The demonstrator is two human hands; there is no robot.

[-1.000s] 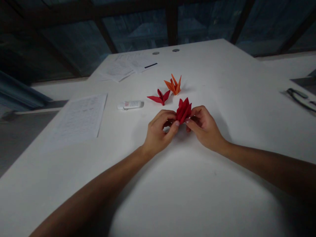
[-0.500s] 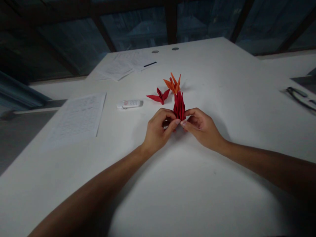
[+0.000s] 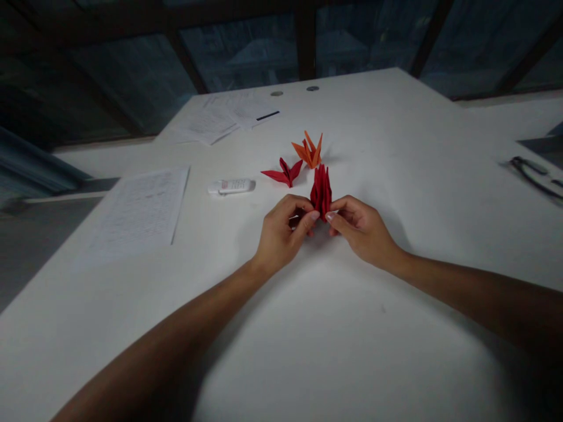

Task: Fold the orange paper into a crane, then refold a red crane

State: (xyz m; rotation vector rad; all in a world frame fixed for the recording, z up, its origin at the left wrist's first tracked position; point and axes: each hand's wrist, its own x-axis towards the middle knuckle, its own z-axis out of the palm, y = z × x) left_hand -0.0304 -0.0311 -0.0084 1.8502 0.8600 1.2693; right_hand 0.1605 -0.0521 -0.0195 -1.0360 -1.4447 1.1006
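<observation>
Between my two hands stands a red folded-paper piece (image 3: 321, 191), upright, with several pointed layers at its top. My left hand (image 3: 288, 225) pinches its lower left side between thumb and fingers. On the other side, my right hand (image 3: 358, 225) grips the lower right edge with thumb and fingertips. The fingertips cover part of its bottom. Just beyond it lie a red origami flower (image 3: 288, 173) with spread petals and an orange origami flower (image 3: 310, 153) with a red centre.
A white glue bottle (image 3: 231, 186) lies left of the flowers. Written sheets (image 3: 141, 211) are at the left, more papers (image 3: 211, 120) and a black pen (image 3: 268, 115) farther back. Eyeglasses (image 3: 534, 176) rest at the right on the white table (image 3: 334, 340).
My thumbs have moved slightly apart at the base of the red paper piece, and it has shifted a little to the right. Both hands keep their hold.
</observation>
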